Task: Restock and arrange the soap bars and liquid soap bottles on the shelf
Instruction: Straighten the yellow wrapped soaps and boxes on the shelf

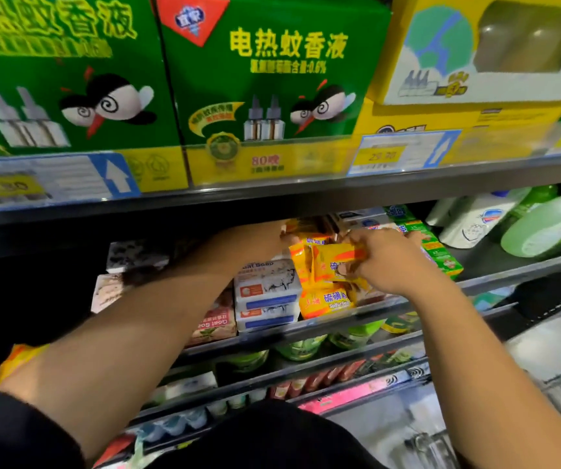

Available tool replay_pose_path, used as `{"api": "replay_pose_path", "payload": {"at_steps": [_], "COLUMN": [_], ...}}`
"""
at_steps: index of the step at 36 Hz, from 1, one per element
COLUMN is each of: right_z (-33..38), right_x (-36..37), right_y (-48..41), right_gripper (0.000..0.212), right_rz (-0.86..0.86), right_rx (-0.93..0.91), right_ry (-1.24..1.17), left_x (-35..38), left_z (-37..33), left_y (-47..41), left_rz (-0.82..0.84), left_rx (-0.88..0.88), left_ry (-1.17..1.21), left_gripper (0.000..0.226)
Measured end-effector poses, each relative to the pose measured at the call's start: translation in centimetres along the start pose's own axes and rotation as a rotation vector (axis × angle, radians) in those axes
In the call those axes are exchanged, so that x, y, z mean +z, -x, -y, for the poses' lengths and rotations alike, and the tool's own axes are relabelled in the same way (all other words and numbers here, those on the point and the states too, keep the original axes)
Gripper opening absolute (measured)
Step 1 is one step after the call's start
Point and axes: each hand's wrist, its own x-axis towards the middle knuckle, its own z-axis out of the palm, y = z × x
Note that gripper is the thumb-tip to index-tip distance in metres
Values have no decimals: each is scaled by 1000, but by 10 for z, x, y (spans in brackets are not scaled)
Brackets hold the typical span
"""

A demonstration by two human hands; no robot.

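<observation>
- The yellow sulfur soap packet (338, 257) sits on top of the yellow pile (324, 301) on the middle shelf. The right hand (385, 265) pinches it, fingers curled round its right end.
- The left hand (269, 240) reaches deeper into the same pile. Its fingertips are hidden behind the packets, so I cannot tell whether it grips anything.
- The wrappers look glossy and crinkled, and the packets are puffy rather than flat. The pile is probably slippery, and a firm push from above could slide the lower packets over the shelf lip (357, 316).
- The goat soap boxes (267, 282) are stacked just left of the pile, square-edged white card. The left forearm passes close in front of them, so a dragged arm could knock the stack askew.
- The green soap boxes (439, 253) stand just beyond the right hand, rigid and slim. A wide wrist swing might tip them.
- The liquid soap bottles (468, 225) lie tilted at the far right, smooth rounded plastic. They would likely roll if bumped.
- The mosquito liquid cartons (265, 69) of printed cardboard fill the shelf above.
</observation>
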Motion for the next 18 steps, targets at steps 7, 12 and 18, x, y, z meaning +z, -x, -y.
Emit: {"api": "replay_pose_path", "payload": {"at_steps": [7,12,18], "right_z": [13,20,33], "right_x": [12,21,30], "right_y": [-30,-39,-42], "right_gripper": [28,8,21], "right_rz": [86,123,69], "right_rx": [-32,-152,-197], "right_ry": [-98,20,314], "left_x": [20,27,24], "left_z": [16,18,18], "left_y": [17,22,30], "left_rz": [-44,-54,-61], "left_rx": [11,-44,-60], "left_ry": [18,95,105], "left_gripper": [51,55,54]}}
